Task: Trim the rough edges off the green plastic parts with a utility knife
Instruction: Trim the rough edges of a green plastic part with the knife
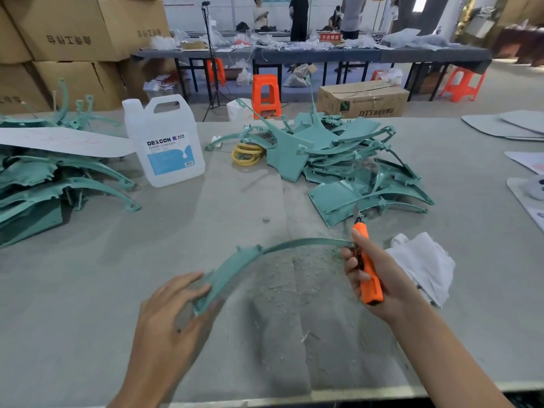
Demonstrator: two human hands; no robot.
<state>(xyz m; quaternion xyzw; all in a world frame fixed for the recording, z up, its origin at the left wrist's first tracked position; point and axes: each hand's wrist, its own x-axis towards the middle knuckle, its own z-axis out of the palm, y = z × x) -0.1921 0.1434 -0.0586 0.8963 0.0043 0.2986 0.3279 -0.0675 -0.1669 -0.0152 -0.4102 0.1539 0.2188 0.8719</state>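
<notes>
Left hand (173,313) grips the near end of a curved green part (235,260) above the table (88,304); right hand (374,269) clasps the orange utility knife (368,266) at its far end. Trimming appears underway; next stroke needs a steady draw along the edge.

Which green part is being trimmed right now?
On the grey table, look nearest the camera, between the two hands. The long curved green strip runs from the left hand to the right hand gripping the orange knife. Every other green part lies in piles.
</notes>
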